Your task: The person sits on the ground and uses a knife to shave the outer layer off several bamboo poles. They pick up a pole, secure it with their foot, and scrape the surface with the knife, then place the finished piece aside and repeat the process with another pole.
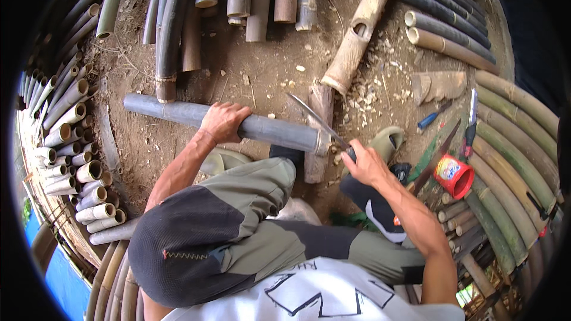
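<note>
A long dark grey bamboo pole point(276, 131) lies slanted across the ground in front of my knees. Its right end rests on a short wooden block point(320, 107). My left hand point(225, 122) is wrapped over the pole near its middle, gripping it from above. In my right hand point(364, 163) is the dark handle of a machete point(318, 117). The machete's blade points up and left, over the pole's right end near the pale node ring. Whether the blade touches the bamboo I cannot tell.
A notched bamboo piece point(360, 28) lies beyond the block among pale chips. At right are a red plastic jar point(454, 176), a saw point(437, 157), a blue-handled tool point(433, 115) and a knife point(471, 119). Bamboo stacks point(65, 137) line the left, far and right sides.
</note>
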Motion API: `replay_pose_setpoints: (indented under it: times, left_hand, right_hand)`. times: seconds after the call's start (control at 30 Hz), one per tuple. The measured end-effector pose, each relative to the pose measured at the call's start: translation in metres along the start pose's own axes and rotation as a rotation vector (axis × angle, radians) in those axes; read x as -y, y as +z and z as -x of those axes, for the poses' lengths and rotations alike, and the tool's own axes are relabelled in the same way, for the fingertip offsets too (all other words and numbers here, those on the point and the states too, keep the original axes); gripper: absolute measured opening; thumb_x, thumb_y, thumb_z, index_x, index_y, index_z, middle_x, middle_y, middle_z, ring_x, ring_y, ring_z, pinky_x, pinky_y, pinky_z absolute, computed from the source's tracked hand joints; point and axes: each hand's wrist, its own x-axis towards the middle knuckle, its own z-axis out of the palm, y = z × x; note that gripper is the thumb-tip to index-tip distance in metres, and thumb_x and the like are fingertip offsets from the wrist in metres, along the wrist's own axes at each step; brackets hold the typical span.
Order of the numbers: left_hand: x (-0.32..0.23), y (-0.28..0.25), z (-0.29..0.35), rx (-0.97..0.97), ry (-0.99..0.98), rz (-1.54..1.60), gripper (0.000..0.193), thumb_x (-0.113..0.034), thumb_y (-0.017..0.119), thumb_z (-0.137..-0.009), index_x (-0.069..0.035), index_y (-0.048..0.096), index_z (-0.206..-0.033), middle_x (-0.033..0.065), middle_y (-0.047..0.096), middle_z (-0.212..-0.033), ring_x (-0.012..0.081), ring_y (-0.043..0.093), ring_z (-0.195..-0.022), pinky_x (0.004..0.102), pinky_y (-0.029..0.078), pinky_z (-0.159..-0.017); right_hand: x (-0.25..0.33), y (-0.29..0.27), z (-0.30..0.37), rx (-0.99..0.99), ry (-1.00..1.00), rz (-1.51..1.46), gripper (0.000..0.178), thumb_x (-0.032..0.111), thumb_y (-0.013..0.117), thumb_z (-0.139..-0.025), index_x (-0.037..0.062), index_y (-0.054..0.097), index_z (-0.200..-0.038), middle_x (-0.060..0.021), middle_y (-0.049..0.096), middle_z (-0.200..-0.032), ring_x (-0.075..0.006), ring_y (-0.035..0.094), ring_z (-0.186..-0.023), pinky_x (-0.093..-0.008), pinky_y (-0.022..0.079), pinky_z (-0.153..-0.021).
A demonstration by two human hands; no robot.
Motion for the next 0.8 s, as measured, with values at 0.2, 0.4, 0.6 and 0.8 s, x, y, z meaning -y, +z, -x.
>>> replay_pose_setpoints:
  times: [0.2,0.4,0.6,0.8]
  left_hand:
    - [-0.004,0.021,0.016,-0.115,-0.021,-0.026,0.055,-0.021,0.081,-0.060,-0.020,0.061,-0.111,0.0035,0.065,-0.095,0.0262,0.065,-0.096,0.0433,0.051,-0.081]
    - [-0.002,0.026,0.015,-0.213,0.030,-0.060,0.054,-0.016,0.080,-0.059,-0.018,0.062,-0.110,0.0038,0.064,-0.092,0.0266,0.064,-0.090,0.0413,0.050,-0.078]
    - [-0.012,0.035,0.024,-0.450,0.040,-0.127,0.052,-0.020,0.080,-0.060,-0.016,0.061,-0.108,0.0028,0.061,-0.094,0.0237,0.061,-0.093,0.0409,0.047,-0.084]
    - [-0.020,0.050,0.036,-0.535,0.030,-0.160,0.048,-0.018,0.078,-0.062,-0.015,0.061,-0.107,0.0034,0.061,-0.097,0.0244,0.060,-0.095,0.0427,0.044,-0.091]
  right_hand:
    - [0.041,-0.005,0.013,-0.434,-0.456,-0.273,0.030,0.022,0.067,-0.093,-0.0023,0.055,-0.105,-0.0214,0.066,-0.080,-0.0366,0.070,-0.067,-0.0436,0.054,-0.058]
    - [0.005,-0.002,-0.004,-0.058,-0.036,-0.077,0.034,0.029,0.063,-0.096,0.0006,0.053,-0.113,-0.0245,0.066,-0.075,-0.0464,0.066,-0.071,-0.0494,0.054,-0.064]
    - [0.015,0.005,0.006,-0.396,-0.402,-0.110,0.028,0.026,0.066,-0.094,0.0019,0.055,-0.106,-0.0208,0.066,-0.079,-0.0391,0.069,-0.066,-0.0448,0.052,-0.055]
    - [0.021,-0.006,0.002,-0.210,-0.214,-0.150,0.032,0.025,0.067,-0.093,0.0019,0.055,-0.112,-0.0226,0.065,-0.076,-0.0416,0.068,-0.069,-0.0453,0.053,-0.059]
